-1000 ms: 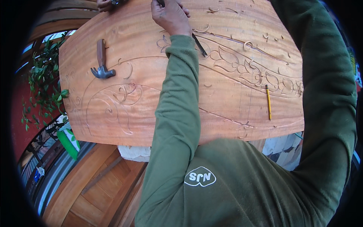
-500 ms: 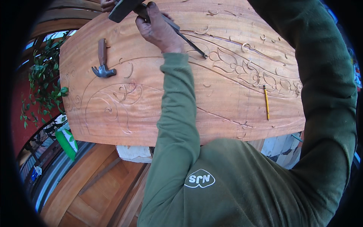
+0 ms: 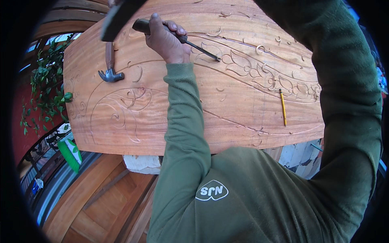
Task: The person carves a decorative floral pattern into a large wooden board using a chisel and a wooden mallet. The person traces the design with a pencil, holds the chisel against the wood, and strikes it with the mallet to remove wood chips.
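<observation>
My left hand [image 3: 166, 44] grips a chisel [image 3: 202, 50] by its dark handle; its thin blade slants down-right to the carved flower outlines on the wooden panel [image 3: 247, 117]. A dark blocky mallet [image 3: 119, 22] is raised at the top left, with fingers of my right hand [image 3: 112, 3] at it, mostly cut off by the frame's edge. My right sleeve arches up out of view. A claw hammer [image 3: 110, 73] lies left of my left hand. A yellow pencil [image 3: 283, 107] lies on the panel at the right.
Curled wood shavings [image 3: 261, 49] are scattered over the panel. Leafy green plants [image 3: 48, 89] hang beside its left edge, above a green-and-white item [image 3: 69, 154]. A panelled wooden piece [image 3: 101, 202] lies below at the left, and a pale block [image 3: 142, 164] sits under the panel.
My left hand has moved down and left with the chisel, its tip now near the flower outline. The dark mallet has come into view and shifted left and down.
</observation>
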The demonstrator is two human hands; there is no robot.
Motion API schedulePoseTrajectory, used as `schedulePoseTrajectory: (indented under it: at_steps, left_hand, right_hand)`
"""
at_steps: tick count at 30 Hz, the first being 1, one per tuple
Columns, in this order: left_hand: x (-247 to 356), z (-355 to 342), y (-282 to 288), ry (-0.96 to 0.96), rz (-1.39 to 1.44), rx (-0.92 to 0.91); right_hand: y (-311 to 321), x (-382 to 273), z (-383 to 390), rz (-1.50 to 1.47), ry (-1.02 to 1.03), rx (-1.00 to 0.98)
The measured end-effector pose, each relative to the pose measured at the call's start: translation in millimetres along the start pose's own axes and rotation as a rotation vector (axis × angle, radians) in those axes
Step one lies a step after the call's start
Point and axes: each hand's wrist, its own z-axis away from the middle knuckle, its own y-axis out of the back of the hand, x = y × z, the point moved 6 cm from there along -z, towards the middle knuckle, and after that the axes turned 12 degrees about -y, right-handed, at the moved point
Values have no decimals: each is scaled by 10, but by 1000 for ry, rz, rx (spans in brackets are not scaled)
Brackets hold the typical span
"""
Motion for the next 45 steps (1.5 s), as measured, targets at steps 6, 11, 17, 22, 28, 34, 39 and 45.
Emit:
schedulePoseTrajectory:
  at_steps: [6,11,17,22,28,34,39,45]
  left_hand:
    - [133,169,69,-81,5,88]
    - [312,365,94,-154,-21,147]
    - [357,521,74,-250,-55,127]
    - [412,596,177,-309,8,180]
    - [383,725,211,-348,-6,191]
    - [532,899,265,-330,32,81]
    - [684,1568,-9,-185,94,-112]
    - [867,1600,585,-559,-298,-95]
  right_hand:
    - [337,-149,-301,-224,-274,-441]
    - [163,-258,-15,-310,-187,-335]
    - [118,-540,184,135,-13,-36]
    - [255,-616,192,-201,-91,-22]
    - [279,-754,308,-19,-1,42]
    - [354,-910,371,-209,103,71]
    - [78,-510,696,-284,-21,317]
    - [66,-433,1224,-535,-117,415]
